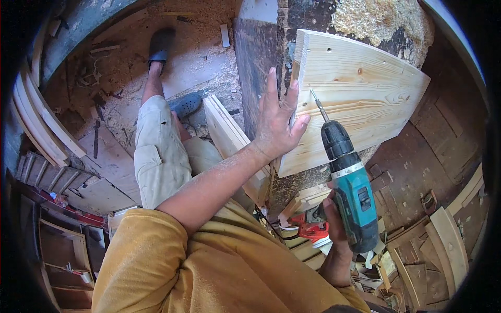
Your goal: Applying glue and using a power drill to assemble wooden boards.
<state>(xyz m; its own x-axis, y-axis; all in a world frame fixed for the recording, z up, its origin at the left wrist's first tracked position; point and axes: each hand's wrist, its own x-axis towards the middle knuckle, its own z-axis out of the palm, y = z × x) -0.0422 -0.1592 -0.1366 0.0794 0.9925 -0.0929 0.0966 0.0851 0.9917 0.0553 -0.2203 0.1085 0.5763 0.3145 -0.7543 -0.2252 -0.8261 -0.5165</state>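
Note:
A teal and black cordless drill (356, 201) points away from me, with my right hand (336, 219) wrapped round its handle, partly hidden behind it. From its black chuck a slim bit (320, 107) reaches over a pale pine board (360, 91), near the board's left edge. Whether the tip touches the wood I cannot tell. My left hand (282, 120) is at that same edge, fingers stretched apart, thumb over the board's face. It grips nothing. Small dark holes show in the board, one near its far corner.
Beneath the board is a dark, worn workbench (261, 57), with a heap of wood shavings (381, 21) at its far end. A red power tool (311, 229) lies near the drill. Stacked boards (229, 125) lean beside my leg; curved wooden pieces (44, 120) stand at left.

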